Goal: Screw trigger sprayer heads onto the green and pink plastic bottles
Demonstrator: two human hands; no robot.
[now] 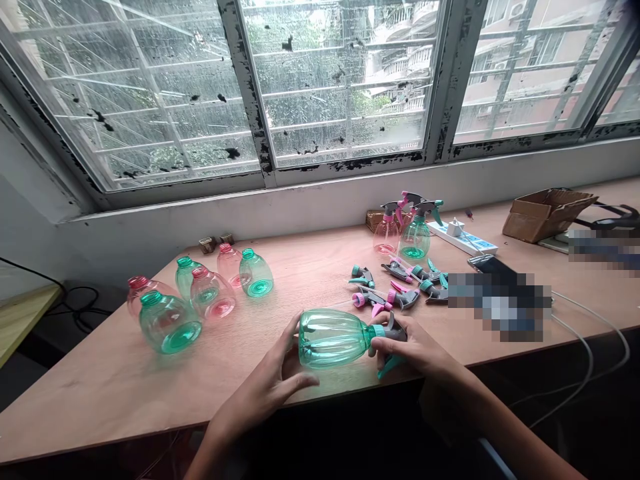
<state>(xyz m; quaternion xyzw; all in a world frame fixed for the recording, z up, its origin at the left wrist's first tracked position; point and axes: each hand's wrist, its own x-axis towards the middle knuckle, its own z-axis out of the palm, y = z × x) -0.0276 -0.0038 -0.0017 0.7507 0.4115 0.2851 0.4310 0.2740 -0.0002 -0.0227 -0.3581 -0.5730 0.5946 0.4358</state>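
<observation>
Green spray bottle (333,339) is being clasped sideways by the left hand (263,387) and right hand (413,347). Loose sprayers (395,293) and bottles (213,293) are lying just beyond on the desk (100,400).

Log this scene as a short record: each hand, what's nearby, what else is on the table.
Left hand: cups the body of a clear green plastic bottle
Right hand: grips a grey and teal trigger sprayer head at the bottle's neck
Nearby: loose trigger sprayer heads
Rest: headless green bottle, headless pink bottle, green spray bottle, power strip, cardboard box, all on a wooden table
</observation>
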